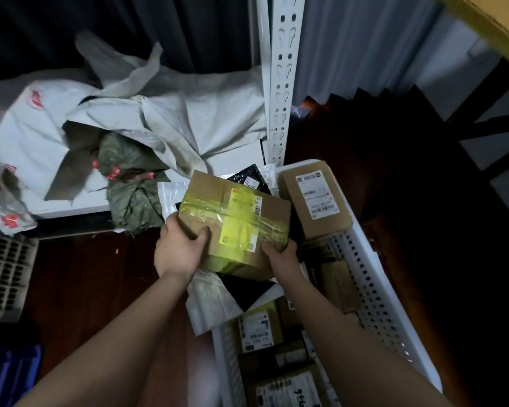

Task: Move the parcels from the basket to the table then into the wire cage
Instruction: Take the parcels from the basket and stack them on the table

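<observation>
The brown cardboard box banded with glossy yellow tape (235,221) could slip: the tape looks slick, and both grips sit at the near edge only, so the far end hangs unsupported and may tip down. If it drops, it would land on the black plastic mailer (244,284) and white plastic mailers (209,301) directly beneath it, or knock the brown cardboard box with a white shipping label (316,198) that rests just right of it on the rim of the white perforated plastic basket (370,286). That labelled box looks precariously perched and could fall off the rim if bumped. Dim light also makes the footing of the loose mailers hard to judge.

The left hand (180,248) grips the taped box's near left corner, thumb curled over the top face and the fingers wrapped behind the side. The right hand (279,251) holds the near right corner, fingers curled over the edge; how far they reach underneath is hidden. Both forearms stretch forward from the lower edge of the view, converging on the box.

The taped box is over the far end of the basket, slightly tilted; whether it is fully lifted clear of the mailers I cannot tell. More labelled brown cardboard parcels (259,327) lie inside the basket, nearer the person than the taped box.
</observation>
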A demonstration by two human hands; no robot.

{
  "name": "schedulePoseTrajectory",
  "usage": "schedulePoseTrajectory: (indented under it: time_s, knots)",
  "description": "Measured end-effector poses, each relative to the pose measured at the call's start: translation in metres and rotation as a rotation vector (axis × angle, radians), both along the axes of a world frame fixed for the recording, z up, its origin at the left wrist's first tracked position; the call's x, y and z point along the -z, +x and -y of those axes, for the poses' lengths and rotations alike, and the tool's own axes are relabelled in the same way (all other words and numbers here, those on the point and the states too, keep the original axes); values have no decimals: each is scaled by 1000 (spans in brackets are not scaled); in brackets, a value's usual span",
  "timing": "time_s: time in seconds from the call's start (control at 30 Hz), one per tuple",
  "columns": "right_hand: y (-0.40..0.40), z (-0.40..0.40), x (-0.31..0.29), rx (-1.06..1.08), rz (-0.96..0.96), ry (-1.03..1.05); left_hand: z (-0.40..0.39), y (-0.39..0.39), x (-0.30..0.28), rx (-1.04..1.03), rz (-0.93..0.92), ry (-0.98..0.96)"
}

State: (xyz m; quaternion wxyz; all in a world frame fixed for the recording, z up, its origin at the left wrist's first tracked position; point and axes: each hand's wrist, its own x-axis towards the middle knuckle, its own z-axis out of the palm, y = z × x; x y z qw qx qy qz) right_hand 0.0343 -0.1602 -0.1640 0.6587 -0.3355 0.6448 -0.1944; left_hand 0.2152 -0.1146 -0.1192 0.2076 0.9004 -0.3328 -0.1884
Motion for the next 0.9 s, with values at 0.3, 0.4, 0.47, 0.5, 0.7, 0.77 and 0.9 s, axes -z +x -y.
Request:
schedulePoseTrajectory:
  time_s: [0.3,0.4,0.47,0.5,0.7,0.77,0.9]
  knots:
    - [-27,-44,-133,96,-132,-154,-47,-22,-115,-91,-104,-69]
    - [-46,-56,-208,127,-218,-214,-66,-39,-181,-76,-165,-68]
    - [-58,-61,-256,151,-279,-244,-73,-50,-219,-64,-214,-116]
    - [-65,-64,-280,172,-296,-253,-76,-56,-242,-56,-251,-150]
    - [-118,-67,-403,324,-384,-309,-60,-100,-358,35,-652,-425]
    - [-141,-70,-434,376,-406,-350,-53,-121,-390,107,-830,-449]
    - [-191,-81,-473,514,-437,-420,-37,-162,-426,237,-947,-419]
